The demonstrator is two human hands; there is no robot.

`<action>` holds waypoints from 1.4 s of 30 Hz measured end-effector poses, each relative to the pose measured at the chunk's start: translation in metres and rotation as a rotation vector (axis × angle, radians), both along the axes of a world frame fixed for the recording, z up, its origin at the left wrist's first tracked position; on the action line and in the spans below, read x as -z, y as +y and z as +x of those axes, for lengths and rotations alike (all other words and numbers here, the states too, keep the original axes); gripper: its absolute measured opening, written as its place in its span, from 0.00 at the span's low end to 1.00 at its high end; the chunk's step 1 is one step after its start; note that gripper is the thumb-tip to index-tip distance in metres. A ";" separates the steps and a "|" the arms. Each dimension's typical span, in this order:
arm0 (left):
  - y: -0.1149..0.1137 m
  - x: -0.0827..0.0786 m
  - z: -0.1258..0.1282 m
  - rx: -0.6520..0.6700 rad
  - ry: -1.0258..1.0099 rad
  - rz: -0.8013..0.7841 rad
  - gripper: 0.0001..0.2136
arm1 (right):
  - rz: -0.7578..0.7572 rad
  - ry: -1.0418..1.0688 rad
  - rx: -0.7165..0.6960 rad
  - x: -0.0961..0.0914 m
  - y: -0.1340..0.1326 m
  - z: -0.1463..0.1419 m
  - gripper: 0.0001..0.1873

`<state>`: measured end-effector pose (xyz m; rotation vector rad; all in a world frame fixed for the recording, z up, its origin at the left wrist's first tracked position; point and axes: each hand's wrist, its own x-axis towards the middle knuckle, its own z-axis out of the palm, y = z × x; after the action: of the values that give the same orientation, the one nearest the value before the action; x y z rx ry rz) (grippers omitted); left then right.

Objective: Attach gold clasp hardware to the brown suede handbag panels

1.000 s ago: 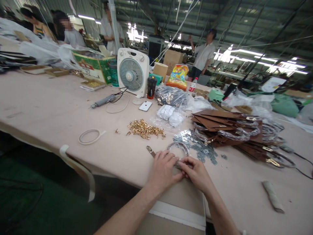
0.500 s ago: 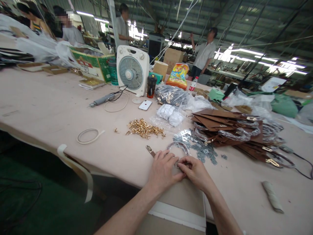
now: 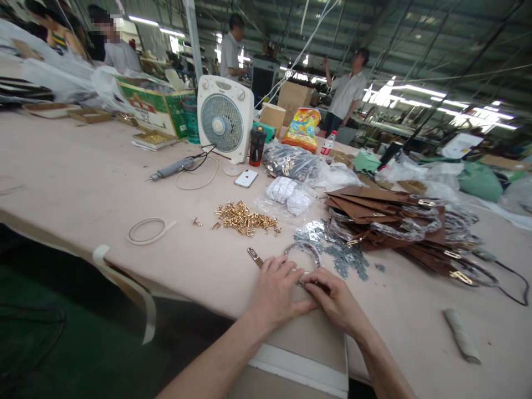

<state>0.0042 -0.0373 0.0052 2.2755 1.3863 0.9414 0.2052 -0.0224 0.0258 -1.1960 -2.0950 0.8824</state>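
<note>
A tan bag [image 3: 305,335] with a white strip across it lies at the table's front edge, under both hands. My left hand [image 3: 276,288] rests flat on its upper edge, fingers spread. Against that edge my right hand [image 3: 330,293] is closed in a pinch; whatever sits between the fingertips is too small and hidden to name. A plastic-wrapped handle [image 3: 305,245] loops out beyond my fingers. Left of it, a brown strap [image 3: 255,257] with a gold metal end sticks out from under my left hand.
Gold fittings [image 3: 245,218] lie piled ahead, with grey metal plates [image 3: 347,257] to their right. Brown bags [image 3: 386,221] are stacked at right. Farther off are an electric screwdriver [image 3: 172,169], a phone [image 3: 246,178] and a fan [image 3: 224,119]. A tape roll [image 3: 146,231] lies left.
My right fingers have shifted slightly along the bag's edge. The left hand stays nearly in place. A person in the background has moved right.
</note>
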 end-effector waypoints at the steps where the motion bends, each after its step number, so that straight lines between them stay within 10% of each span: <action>1: 0.000 0.001 0.001 -0.004 0.003 0.004 0.29 | 0.030 0.004 -0.010 0.000 -0.002 0.000 0.10; 13: 0.001 0.008 0.002 -0.047 0.047 0.010 0.27 | 0.197 -0.014 -0.017 0.018 -0.021 0.004 0.13; 29: 0.001 -0.002 0.004 -0.095 0.029 0.029 0.21 | 0.025 -0.162 0.204 -0.001 0.000 -0.009 0.06; 35: 0.009 0.008 0.005 -0.087 0.111 0.086 0.22 | 0.000 0.091 0.217 -0.008 -0.002 0.003 0.13; 42: 0.016 0.015 0.004 -0.078 0.130 0.075 0.24 | 0.114 0.468 0.867 0.016 0.021 0.089 0.27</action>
<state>0.0079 -0.0214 -0.0100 2.3917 1.5285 0.8975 0.2943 -0.0017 0.0097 -1.4669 -1.0657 0.5360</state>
